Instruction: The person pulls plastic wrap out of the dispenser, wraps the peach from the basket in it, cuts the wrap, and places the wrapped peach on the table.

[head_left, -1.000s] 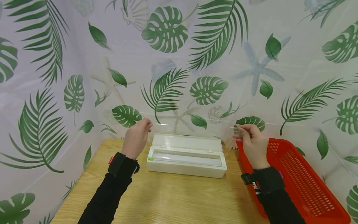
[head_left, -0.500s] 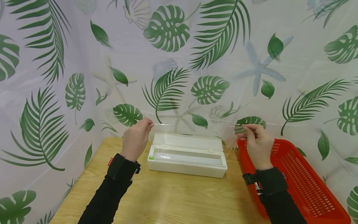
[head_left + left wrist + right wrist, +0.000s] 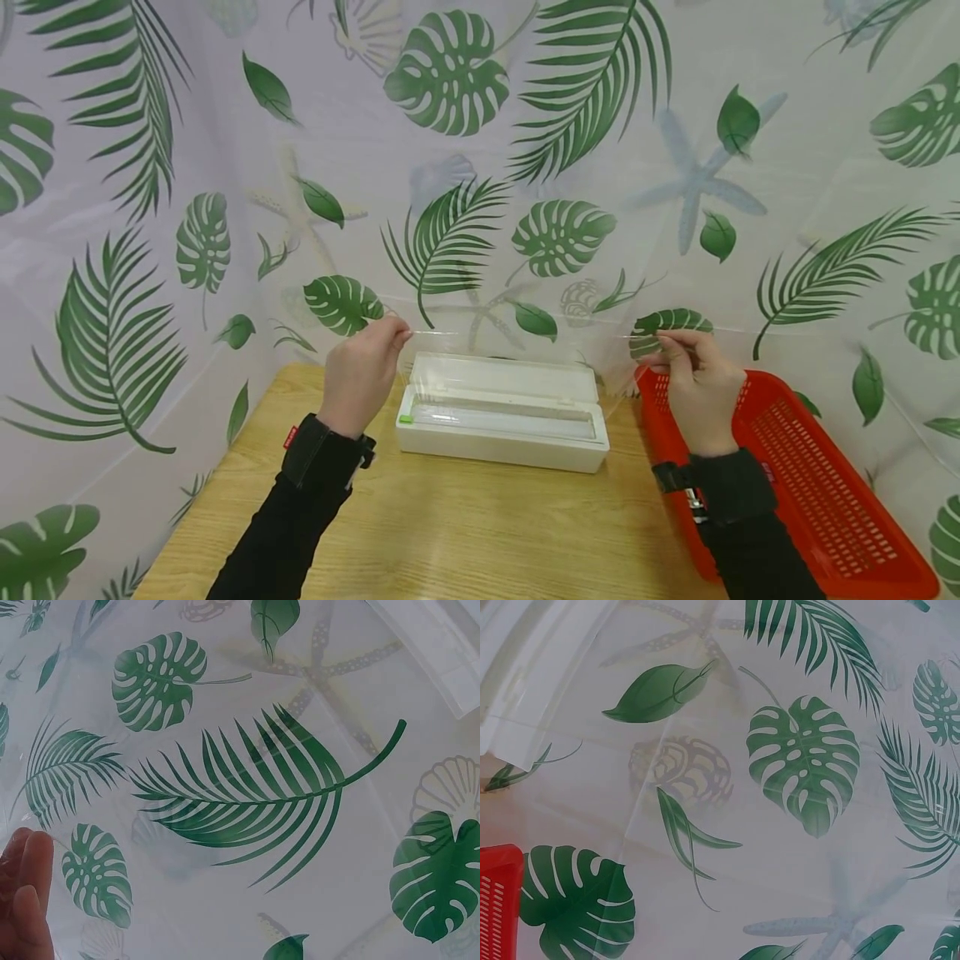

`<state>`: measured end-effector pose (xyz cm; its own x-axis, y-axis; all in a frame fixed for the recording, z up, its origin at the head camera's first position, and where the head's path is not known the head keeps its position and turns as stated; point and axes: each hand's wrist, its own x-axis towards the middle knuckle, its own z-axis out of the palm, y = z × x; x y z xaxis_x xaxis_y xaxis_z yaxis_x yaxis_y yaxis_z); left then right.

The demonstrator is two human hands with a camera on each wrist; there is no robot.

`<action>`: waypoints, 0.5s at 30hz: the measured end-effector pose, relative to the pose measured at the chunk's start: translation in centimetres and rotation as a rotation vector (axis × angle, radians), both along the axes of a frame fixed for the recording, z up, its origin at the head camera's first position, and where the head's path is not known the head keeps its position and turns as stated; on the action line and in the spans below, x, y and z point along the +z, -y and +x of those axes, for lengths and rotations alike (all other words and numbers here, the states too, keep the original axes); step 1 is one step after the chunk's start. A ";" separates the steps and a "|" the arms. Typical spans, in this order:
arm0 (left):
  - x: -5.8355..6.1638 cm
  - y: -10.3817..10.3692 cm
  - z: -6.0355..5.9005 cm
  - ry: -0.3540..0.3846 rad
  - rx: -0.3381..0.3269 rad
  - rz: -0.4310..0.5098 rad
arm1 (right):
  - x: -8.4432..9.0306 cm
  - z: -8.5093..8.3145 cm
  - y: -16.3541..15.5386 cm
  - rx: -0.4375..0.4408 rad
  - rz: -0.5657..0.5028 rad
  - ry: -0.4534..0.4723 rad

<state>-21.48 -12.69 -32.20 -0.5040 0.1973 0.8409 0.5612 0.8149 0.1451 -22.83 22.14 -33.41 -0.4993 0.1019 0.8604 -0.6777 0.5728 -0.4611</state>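
A white cling film dispenser (image 3: 502, 457) stands on the table with its lid (image 3: 510, 377) tipped back. A small green slider (image 3: 406, 419) shows at its left end. Clear cling film (image 3: 438, 333) spans the space above the box, its top edge glinting. My left hand (image 3: 362, 375) pinches one upper corner of the film; my right hand (image 3: 699, 390) pinches the other. In the left wrist view, the fingers (image 3: 28, 889) appear at the lower left edge. The right wrist view does not show its hand.
A red perforated plastic basket (image 3: 810, 575) stands to the right, below my right forearm. The wooden table (image 3: 465, 542) reaches back to a leaf-patterned curtain (image 3: 570, 133), which also hangs along the left side.
My right hand has shifted to the right and my left hand slightly to the left, so they are farther apart, still holding the film. The dispenser stays in place.
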 end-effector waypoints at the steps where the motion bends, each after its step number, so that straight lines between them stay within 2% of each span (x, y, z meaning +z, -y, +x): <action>1: 0.0 0.0 0.1 -0.008 -0.003 0.000 | 0.1 0.1 0.0 0.006 -0.003 -0.004; 10: 0.1 -0.1 0.9 -0.075 -0.031 0.016 | 0.5 0.5 -0.1 -0.001 -0.003 -0.037; 15: 0.1 -0.3 1.7 -0.089 -0.056 0.029 | 0.6 0.8 -0.2 -0.007 -0.018 -0.061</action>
